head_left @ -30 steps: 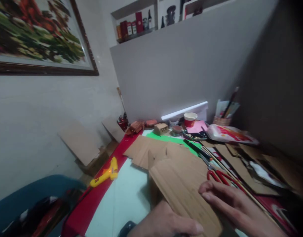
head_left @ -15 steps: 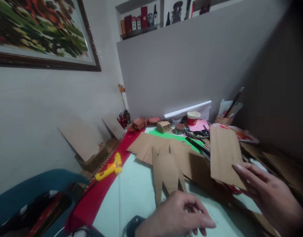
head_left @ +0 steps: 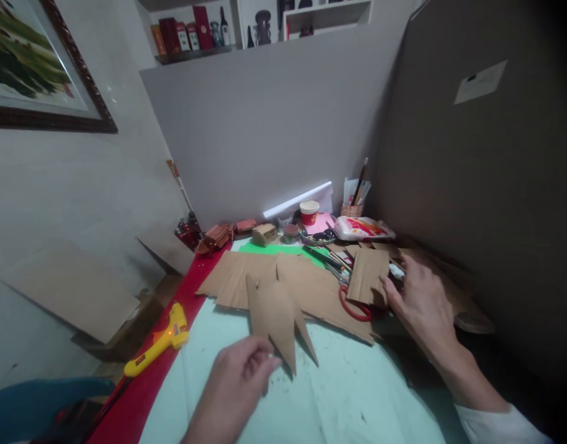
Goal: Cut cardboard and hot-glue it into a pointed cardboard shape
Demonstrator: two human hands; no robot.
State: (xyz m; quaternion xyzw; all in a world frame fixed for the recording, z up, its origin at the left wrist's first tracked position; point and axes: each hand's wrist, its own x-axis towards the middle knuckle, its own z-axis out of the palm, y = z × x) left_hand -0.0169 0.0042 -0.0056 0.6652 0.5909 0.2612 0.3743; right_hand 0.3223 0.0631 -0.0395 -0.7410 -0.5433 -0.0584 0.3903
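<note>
My left hand [head_left: 240,382] hovers over the pale table cover, its fingers loosely curled with a gap to the thumb and nothing held. Just beyond it lies a cut cardboard shape [head_left: 274,308] with long pointed tips. My right hand [head_left: 420,299] is open at the right edge of a small cardboard rectangle [head_left: 369,274], thumb beside that edge and fingers spread. Whether the thumb touches it, I cannot tell. The rectangle rests tilted on the clutter, partly over red-handled scissors [head_left: 356,311]. Larger flat cardboard sheets [head_left: 327,290] lie beneath the pointed shape.
A yellow glue gun [head_left: 161,339] lies on the red cloth [head_left: 126,401] at left. Along the back are a paper cup [head_left: 309,213], a small cardboard chest [head_left: 264,234], a tissue pack [head_left: 363,228] and a pen holder [head_left: 352,209]. More cardboard [head_left: 454,296] lies at far right.
My right hand has lowered the cardboard rectangle onto the clutter, and its fingers have spread. My left hand has drawn back from the pointed cardboard. The view has swung right.
</note>
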